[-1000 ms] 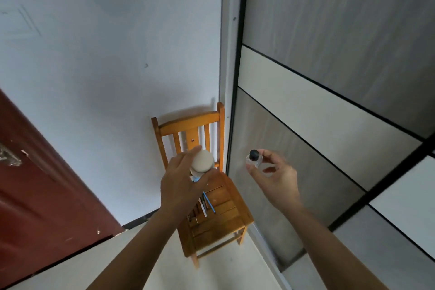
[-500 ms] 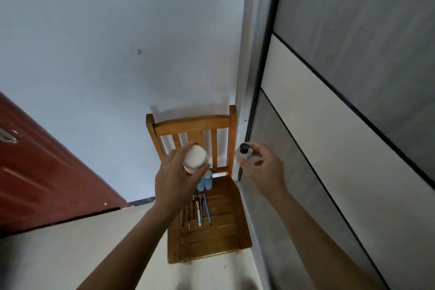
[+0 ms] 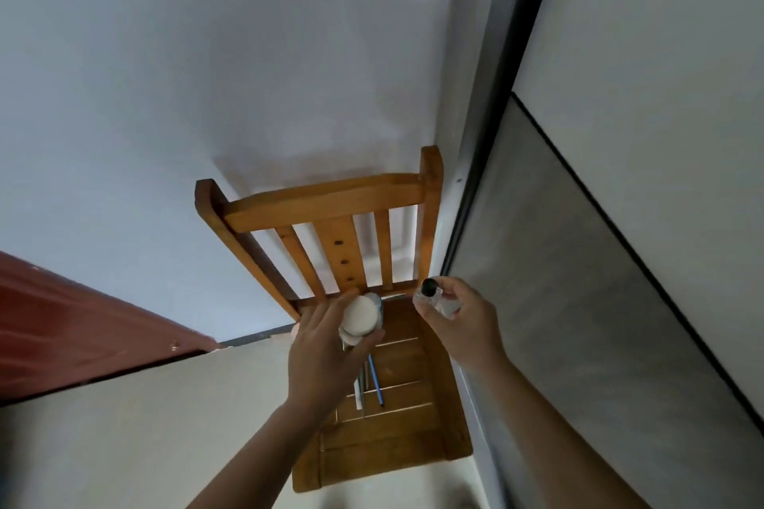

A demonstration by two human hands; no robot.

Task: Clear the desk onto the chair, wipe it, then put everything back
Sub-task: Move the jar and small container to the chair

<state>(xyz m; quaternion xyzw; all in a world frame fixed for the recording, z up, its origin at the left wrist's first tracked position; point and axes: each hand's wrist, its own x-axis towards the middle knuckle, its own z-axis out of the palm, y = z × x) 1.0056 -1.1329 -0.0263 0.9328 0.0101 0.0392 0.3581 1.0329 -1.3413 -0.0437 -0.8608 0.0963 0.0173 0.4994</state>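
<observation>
Head view: a pale wall [image 3: 206, 95] is filling the background, with a red-brown door [image 3: 62, 326] sitting at the left and grey and white panelling [image 3: 620, 219] running along the right. A wooden chair [image 3: 330, 202] is standing against the wall, its right post touching the panel frame. Pens [image 3: 374, 378] are lying lengthwise on the seat slats near the seat's middle, partly hidden by the left hand [image 3: 322, 360]. That hand is hovering over the back edge of the seat, fingers wrapping a white-lidded jar [image 3: 360, 315]. The right hand [image 3: 463, 326] is hanging over the seat's back right corner, fingers pinching a small clear bottle [image 3: 436, 300] with a black cap.
</observation>
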